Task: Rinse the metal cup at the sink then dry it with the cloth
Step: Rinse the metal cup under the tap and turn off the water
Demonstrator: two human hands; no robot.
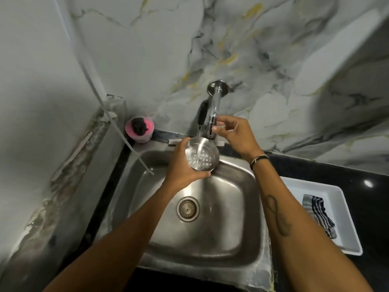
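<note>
My left hand [181, 165] grips the round metal cup [203, 158] from its left side and holds it upright over the steel sink [231, 207]. Water streams from the chrome tap [213, 110] into the cup, which holds bubbling water. My right hand [233, 132] is closed on the tap's handle just above the cup. A striped dark-and-white cloth [317, 213] lies folded in a white tray [345, 207] on the black counter to the right of the sink.
A pink tub [140, 133] with a dark scrubber stands at the sink's back left corner. The drain [188, 209] sits mid-basin. A marble-patterned wall [168, 49] rises behind, and a white strip [126, 142] slants along the left wall.
</note>
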